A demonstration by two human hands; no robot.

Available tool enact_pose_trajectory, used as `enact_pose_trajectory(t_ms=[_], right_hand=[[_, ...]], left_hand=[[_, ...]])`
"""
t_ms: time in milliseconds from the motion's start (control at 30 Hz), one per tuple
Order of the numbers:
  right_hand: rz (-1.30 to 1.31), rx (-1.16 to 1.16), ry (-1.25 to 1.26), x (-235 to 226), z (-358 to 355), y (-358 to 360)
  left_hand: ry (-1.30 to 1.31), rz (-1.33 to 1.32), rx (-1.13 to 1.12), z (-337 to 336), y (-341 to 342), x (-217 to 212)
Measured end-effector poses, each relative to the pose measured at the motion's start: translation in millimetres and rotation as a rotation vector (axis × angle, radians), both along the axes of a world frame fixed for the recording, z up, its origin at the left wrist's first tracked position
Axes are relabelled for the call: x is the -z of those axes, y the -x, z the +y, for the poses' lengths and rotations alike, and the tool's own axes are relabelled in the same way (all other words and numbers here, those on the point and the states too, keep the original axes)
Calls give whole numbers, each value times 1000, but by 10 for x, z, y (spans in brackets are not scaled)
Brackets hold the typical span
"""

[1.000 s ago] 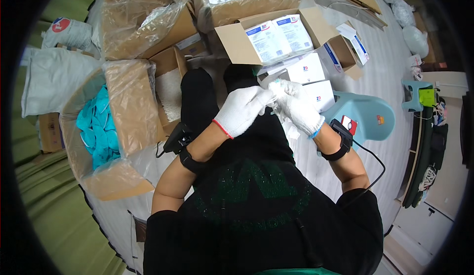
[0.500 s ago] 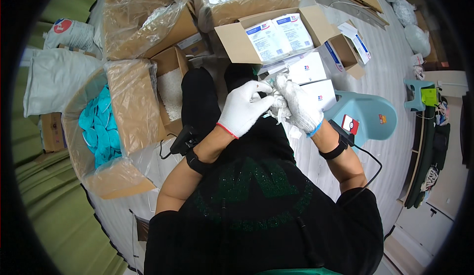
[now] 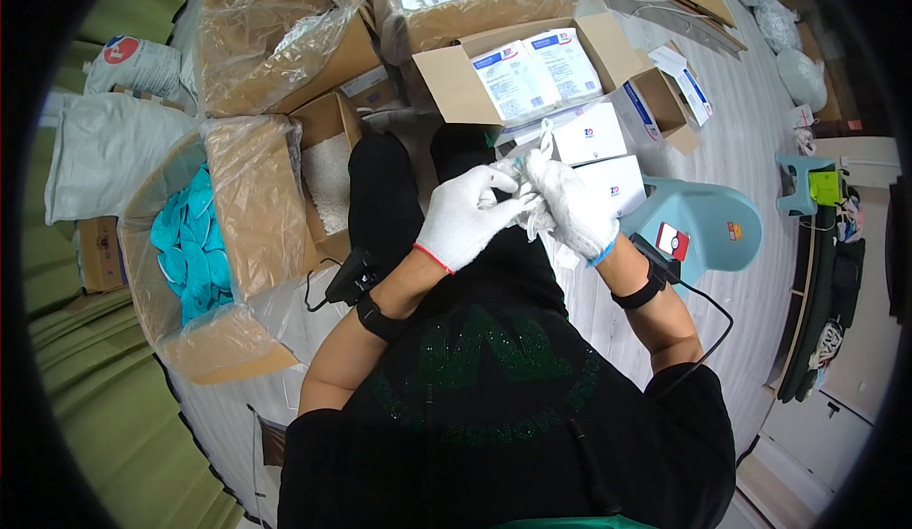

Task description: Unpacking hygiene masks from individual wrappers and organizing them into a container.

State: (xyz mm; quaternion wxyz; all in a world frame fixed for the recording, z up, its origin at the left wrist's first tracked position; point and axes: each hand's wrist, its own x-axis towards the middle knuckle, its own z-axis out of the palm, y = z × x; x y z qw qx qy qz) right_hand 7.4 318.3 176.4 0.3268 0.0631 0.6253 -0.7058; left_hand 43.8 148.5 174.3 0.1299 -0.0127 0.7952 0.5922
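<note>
Both of my hands wear white knit gloves and meet in front of my knees. Between them is a bunched bundle of thin white strips [image 3: 540, 221], with a bit of pale green showing near the fingertips. My left hand [image 3: 464, 217] pinches the bundle's left side with thumb and fingers. My right hand [image 3: 581, 214] is closed round its other side, and a narrow white loop [image 3: 546, 136] sticks up above that hand. The gloves cover much of the bundle, so its exact kind cannot be made out.
An open carton [image 3: 518, 121] with white-and-blue packets stands ahead, beside white boxes [image 3: 608, 185]. A blue plastic stool [image 3: 727, 230] bearing a red-and-white item is to the right. At left, a plastic-lined carton [image 3: 261, 211] holds turquoise pieces [image 3: 195, 254]. More lined cartons [image 3: 275, 64] stand behind.
The narrow white loop now rises above my right hand, where it did not show before. Both hands have shifted slightly, still together on the bundle.
</note>
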Motion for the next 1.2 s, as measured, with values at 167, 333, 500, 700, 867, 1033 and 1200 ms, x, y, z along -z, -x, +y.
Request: enact_pose_trajectory(t_ms=[167,333,500,700,867,1033,1200], right_hand=[[-288,80,370,104,59,69],[-554,115,761,205,127,160],[-679,159,944,273,164,199],[-607,344,767,222,69,178],[-620,317,936,360,88,170],[-622,280,1028,560,112,200],[-560,156,1171,600,113,205]], left_hand=[[78,182,51,-51,-2,125],[-110,-50,-19,-72,26,64],[-158,-32,67,-34,-39,192],[-348,-277,152,4,-88,258],[-321,-209,183,27,-94,280],[-318,-138,195,19,-89,280],[-287,-9,205,31,-97,244]])
